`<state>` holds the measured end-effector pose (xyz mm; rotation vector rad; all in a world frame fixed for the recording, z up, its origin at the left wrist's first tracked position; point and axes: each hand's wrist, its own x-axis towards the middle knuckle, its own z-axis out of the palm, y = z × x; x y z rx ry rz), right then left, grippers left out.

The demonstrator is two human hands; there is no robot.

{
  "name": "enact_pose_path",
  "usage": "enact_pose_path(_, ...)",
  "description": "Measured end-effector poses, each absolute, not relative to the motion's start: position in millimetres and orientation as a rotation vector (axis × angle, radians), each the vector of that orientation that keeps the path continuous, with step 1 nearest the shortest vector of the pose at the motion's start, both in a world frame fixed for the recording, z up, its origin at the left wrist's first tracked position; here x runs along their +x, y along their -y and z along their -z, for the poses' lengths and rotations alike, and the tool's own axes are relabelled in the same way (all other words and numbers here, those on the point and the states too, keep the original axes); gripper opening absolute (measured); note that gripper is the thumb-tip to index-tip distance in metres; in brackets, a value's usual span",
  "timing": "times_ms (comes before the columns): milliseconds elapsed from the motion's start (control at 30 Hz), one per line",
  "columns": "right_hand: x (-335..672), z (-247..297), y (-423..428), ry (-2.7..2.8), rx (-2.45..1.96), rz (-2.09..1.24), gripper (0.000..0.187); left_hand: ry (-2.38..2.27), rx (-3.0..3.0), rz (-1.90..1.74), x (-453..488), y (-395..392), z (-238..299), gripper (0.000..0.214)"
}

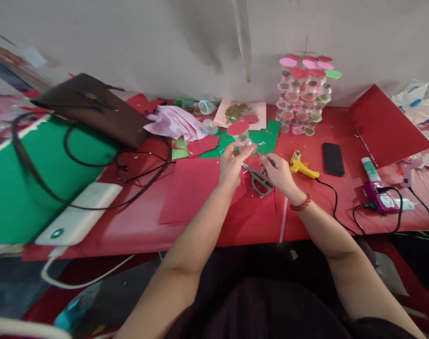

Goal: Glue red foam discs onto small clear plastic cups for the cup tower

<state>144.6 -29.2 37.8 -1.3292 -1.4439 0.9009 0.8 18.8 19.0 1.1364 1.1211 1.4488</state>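
My left hand (231,162) is closed around a small clear plastic cup (243,140) topped with a red paper disc (237,128), held just above the red table (137,226). My right hand (278,170) sits beside it, fingertips pinched near the cup's base; what they pinch is too small to make out. Grey-handled scissors (258,180) lie on red paper sheets (193,190) between and below both hands.
A yellow glue gun (301,165), black phone (333,159), glue tube (369,169) and purple device (381,197) lie to the right. A stack of lidded cups (304,96) stands at the back. A brown bag (94,108), white power bank (76,214) and cables sit left.
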Motion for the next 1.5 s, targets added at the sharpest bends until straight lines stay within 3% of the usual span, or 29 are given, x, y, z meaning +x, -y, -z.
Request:
enact_pose_path(100,145,-42,36,1.854,-1.512,-0.469,0.022,-1.212,1.069,-1.504,-2,-25,-20,0.035)
enact_pose_path(200,144,-49,42,2.176,-1.594,-0.297,0.029,-1.119,1.103,-1.415,2,-40,-25,0.034)
enact_pose_path(400,142,-55,45,2.307,-1.597,-0.251,0.039,-1.257,1.409,-1.224,44,-84,-28,0.038)
enact_pose_path(900,146,-50,37,2.388,-1.593,-0.261,0.038,-1.396,1.956,-0.83,109,-169,5,0.039)
enact_pose_path(1100,146,-51,39,2.424,-1.593,-0.233,0.037,-1.437,2.048,-0.852,111,-177,15,0.035)
enact_pose_path(1333,145,-50,40,2.441,-1.599,-0.223,0.041,-1.229,1.891,-1.156,76,-165,18,0.05)
enact_pose_path(1500,145,-49,40,2.442,-1.639,-0.192,0.039,-1.363,1.522,-1.276,21,-138,17,0.03)
